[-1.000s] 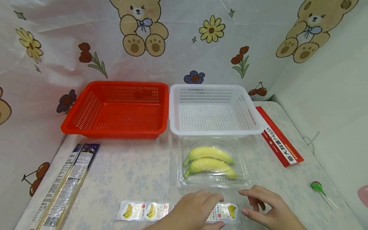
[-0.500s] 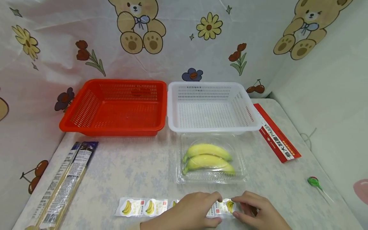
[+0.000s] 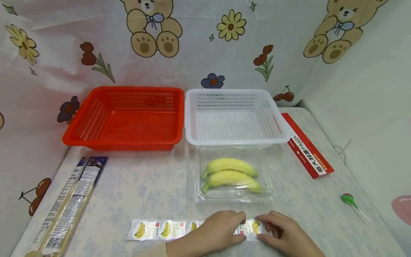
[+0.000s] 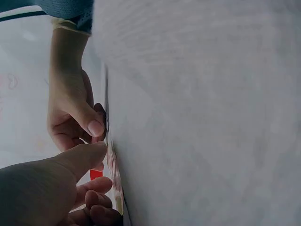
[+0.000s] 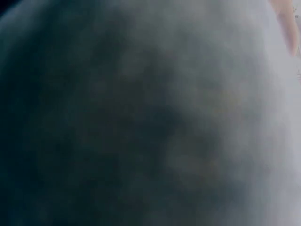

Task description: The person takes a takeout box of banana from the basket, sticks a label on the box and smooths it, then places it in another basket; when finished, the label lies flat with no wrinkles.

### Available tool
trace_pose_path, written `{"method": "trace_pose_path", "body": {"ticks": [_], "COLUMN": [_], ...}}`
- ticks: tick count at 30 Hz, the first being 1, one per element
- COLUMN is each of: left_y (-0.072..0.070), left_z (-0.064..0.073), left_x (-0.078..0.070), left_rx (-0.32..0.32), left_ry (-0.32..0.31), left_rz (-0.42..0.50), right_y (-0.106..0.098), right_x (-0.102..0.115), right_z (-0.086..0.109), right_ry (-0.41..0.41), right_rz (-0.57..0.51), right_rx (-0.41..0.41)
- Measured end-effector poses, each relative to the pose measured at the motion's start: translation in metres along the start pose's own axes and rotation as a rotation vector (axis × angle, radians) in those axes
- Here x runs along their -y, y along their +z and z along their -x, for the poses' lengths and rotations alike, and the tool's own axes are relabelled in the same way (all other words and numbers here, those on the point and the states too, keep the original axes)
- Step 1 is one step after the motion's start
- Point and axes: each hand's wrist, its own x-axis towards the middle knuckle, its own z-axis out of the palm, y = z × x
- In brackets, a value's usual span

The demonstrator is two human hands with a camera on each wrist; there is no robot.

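Note:
A strip of banana stickers (image 3: 165, 229) lies along the near part of the table, its middle hidden under my left hand (image 3: 213, 230). That hand rests on the strip, thumb and index finger apart. At the strip's right end, my right hand (image 3: 285, 233) pinches the last sticker between thumb and index finger. Both hands also show in the left wrist view: the left hand (image 4: 56, 183) low and the right hand (image 4: 73, 106) above it, fingertips close together. Beyond them sits a clear plastic box (image 3: 268, 191) with two bananas (image 3: 231, 178). The right wrist view is mostly dark and blurred.
At the back stand a red basket (image 3: 135, 146) and a white basket (image 3: 237, 142), side by side. Long packets (image 3: 72, 203) lie on the left. A red pasta packet (image 3: 308, 150) and a green lollipop (image 3: 348, 200) are on the right.
My right hand has moved left, from beside the strip onto its last sticker. My left hand stays on the strip. The head view has shifted slightly.

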Motion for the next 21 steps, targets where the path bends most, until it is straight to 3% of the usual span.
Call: {"method": "trace_pose_path", "body": {"ticks": [14, 18, 21], "left_y": [0.0001, 0.0011, 0.0021], "left_z": [-0.0054, -0.0062, -0.0062], "left_x": [-0.0027, -0.0019, -0.0007], "left_rx": [0.044, 0.035, 0.023], "left_ry": [-0.031, -0.031, -0.032], "left_rz": [-0.027, -0.033, -0.027], "right_y": [0.0039, 0.0034, 0.0019], "right_x": [-0.0034, -0.0031, -0.0011], "right_z": [-0.0031, -0.0034, -0.0039], "right_ry": [-0.071, -0.050, 0.016], "right_rz": [-0.011, 0.008, 0.015], "right_rx": [0.020, 0.031, 0.061]}}
